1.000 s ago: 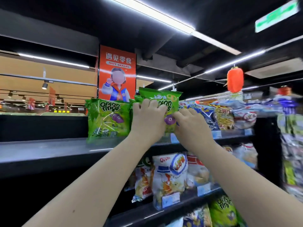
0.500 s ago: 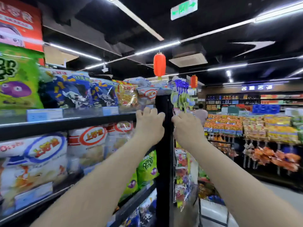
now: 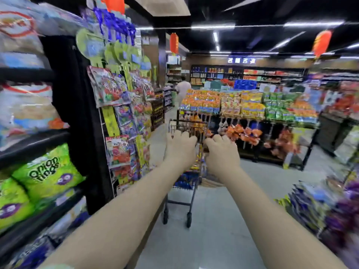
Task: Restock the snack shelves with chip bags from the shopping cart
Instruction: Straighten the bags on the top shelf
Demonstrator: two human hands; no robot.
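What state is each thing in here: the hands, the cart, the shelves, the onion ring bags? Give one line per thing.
Left hand: raised, empty, fingers loosely curled.
Right hand: raised, empty, fingers loosely curled.
Cart: standing in the aisle beyond the hands, bags inside.
Shelves: stocked with bags.
Onion ring bags: lying on a lower shelf, blurred.

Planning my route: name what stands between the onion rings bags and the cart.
Head view: a black end post and hanging packets separate the onion rings bags from the cart.
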